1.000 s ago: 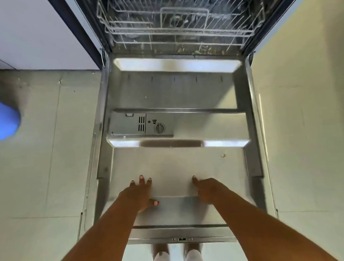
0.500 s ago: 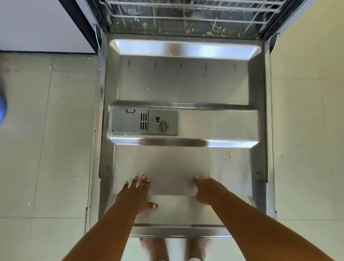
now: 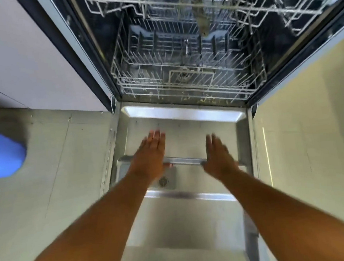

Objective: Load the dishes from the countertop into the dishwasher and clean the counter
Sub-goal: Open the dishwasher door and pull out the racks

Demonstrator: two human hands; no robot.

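Now | left hand (image 3: 151, 153) and right hand (image 3: 218, 153) flat, fingers straight, holding nothing | above lowered dishwasher door (image 3: 187, 222) | reaching toward bottom rack (image 3: 183, 81), likely to pull it out.

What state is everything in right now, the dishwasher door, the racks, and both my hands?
Dishwasher door: fully open, lying flat.
Lower rack: pushed in, no dishes visible.
Upper rack: in place above, no dishes visible in the part shown.
Detergent dispenser: lid closed, partly hidden by the left hand.
Left hand: open, fingers straight, holding nothing.
Right hand: open, fingers straight, holding nothing.
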